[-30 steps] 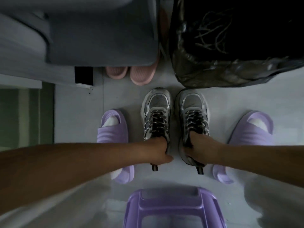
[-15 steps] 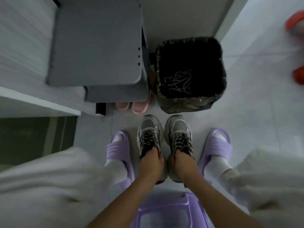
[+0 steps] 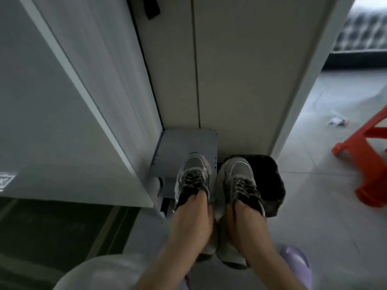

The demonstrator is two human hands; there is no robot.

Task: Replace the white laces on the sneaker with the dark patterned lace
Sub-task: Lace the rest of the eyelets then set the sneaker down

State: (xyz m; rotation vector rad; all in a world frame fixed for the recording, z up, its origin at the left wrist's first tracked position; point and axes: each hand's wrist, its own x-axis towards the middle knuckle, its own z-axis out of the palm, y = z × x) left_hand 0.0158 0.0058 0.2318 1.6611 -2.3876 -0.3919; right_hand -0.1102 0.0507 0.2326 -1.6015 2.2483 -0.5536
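Clerk: Largest entry?
Checker: White cabinet side (image 3: 62, 101), slanting across the left. Pale wall panels (image 3: 240, 70) stand behind it, and grey tiled floor (image 3: 314, 206) lies to the right.
Clerk: Next in size?
Checker: Red plastic stool (image 3: 368, 155), cut off at the right edge. White trouser knee (image 3: 104, 268), lower left. Grey rack (image 3: 184, 143) at the foot of the wall, with a black-lined bin (image 3: 272, 185) just beside it.
Clerk: Task items?
Checker: Two grey sneakers, side by side and touching, toes pointing away. The left sneaker (image 3: 193, 170) overlaps the rack in view; the right sneaker (image 3: 238, 172) overlaps the bin.
Clerk: Hands?
Checker: The left hand (image 3: 192, 222) grips the left sneaker at its collar, fingers tucked inside. The right hand (image 3: 245, 222) grips the right sneaker the same way. The hands are close together.
Clerk: Smaller entries?
Checker: Purple slipper (image 3: 297, 260), lower right. Dark patterned lace (image 3: 191, 182) threaded up the left sneaker; the right one looks alike. Small litter (image 3: 337, 121) near the stool, too blurred to identify.
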